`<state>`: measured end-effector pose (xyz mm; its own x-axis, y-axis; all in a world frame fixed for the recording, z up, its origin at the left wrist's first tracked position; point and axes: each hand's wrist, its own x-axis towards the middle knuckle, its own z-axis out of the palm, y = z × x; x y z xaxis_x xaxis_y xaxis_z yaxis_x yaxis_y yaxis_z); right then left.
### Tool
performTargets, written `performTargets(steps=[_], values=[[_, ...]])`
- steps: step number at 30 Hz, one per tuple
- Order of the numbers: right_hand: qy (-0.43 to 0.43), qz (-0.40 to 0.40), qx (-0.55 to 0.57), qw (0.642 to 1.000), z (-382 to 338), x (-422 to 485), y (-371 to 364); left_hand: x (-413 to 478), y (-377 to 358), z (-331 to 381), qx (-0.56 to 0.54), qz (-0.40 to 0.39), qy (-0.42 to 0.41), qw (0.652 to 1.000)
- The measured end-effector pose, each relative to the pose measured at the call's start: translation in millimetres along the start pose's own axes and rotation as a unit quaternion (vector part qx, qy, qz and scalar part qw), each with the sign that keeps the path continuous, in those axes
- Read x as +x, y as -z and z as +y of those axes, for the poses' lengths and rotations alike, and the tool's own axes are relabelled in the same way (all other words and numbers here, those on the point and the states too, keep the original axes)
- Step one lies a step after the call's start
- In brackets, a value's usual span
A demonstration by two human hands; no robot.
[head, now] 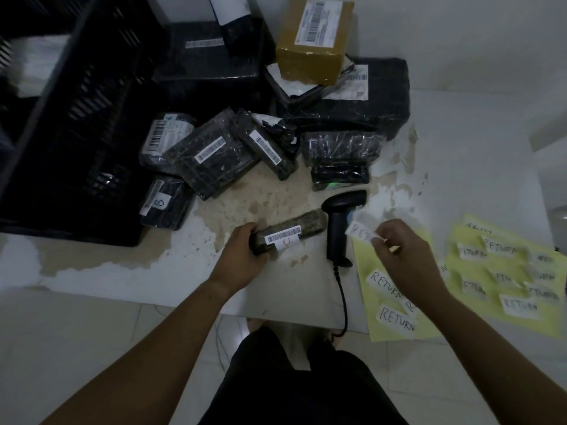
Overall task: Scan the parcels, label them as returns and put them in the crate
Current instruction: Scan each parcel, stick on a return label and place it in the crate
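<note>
My left hand (245,250) grips the near end of a long dark wrapped parcel (303,225) that lies on the table, its barcode label facing up. My right hand (399,250) pinches a white RETURN sticker (360,233) just right of the parcel, above a yellow backing sheet (386,320) that carries more RETURN stickers. A black handheld barcode scanner (339,222) lies on the table between my hands, its cable running toward me. The black plastic crate (76,124) stands at the left.
Several black wrapped parcels (211,154) with barcode labels are heaped behind the scanner. A brown cardboard box (316,38) sits on a big black parcel (368,99) at the back. More yellow sticker sheets (506,271) lie at the right. The table edge runs near my legs.
</note>
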<state>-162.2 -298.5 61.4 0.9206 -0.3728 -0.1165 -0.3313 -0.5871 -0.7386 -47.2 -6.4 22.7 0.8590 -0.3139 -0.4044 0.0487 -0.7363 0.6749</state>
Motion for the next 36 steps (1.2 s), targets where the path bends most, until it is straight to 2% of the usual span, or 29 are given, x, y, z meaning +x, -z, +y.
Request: performTargets(steps=[7,11,19,25,36], values=[[0.056,-0.111,0.001,0.992,-56.1,18.0,-58.3,2.7,4.1,-8.2,-0.038,-0.022,-0.022,0.999],[0.072,-0.124,0.008,0.990,-65.8,23.0,-64.9,0.6,11.4,-3.7,-0.131,-0.046,0.007,0.990],[0.064,-0.158,-0.025,0.985,-75.8,27.4,-85.5,6.7,13.3,-11.0,-0.197,-0.051,0.014,0.979],[0.072,-0.165,-0.020,0.983,-82.7,37.7,-99.0,7.5,11.3,-13.5,-0.184,-0.041,0.001,0.982],[0.069,-0.193,-0.094,0.974,-73.4,56.3,-109.9,13.5,0.5,-21.1,-0.168,-0.010,-0.019,0.986]])
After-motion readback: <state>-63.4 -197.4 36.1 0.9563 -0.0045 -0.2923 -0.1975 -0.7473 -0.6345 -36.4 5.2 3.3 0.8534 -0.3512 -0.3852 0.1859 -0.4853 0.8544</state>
